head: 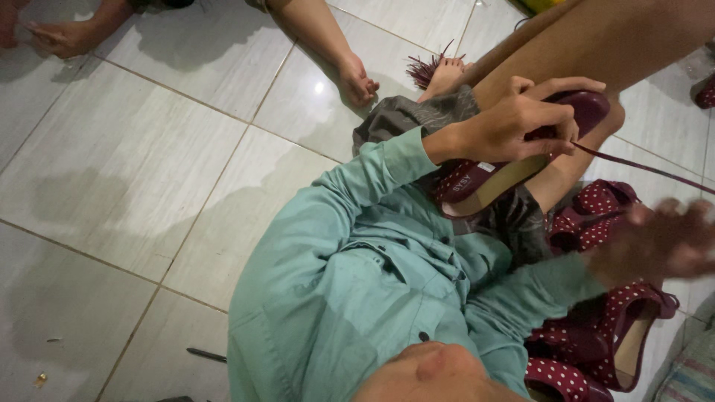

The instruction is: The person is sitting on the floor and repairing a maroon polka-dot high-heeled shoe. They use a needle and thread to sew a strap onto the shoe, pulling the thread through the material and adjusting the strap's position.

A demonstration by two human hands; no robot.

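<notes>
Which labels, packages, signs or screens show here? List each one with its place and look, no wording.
Insole label: small pale rectangular patch inside the maroon shoe, below the left hand that grips the shoe; dark marks on it.
Insole stamp: pale marks printed on the same shoe's maroon lining, beside the label.
No packages, signs or screens are in view.

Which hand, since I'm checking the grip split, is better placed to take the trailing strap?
Right, likely. The right hand, blurred, seems empty just below the strap; the left hand is gripping the maroon shoe.
</notes>
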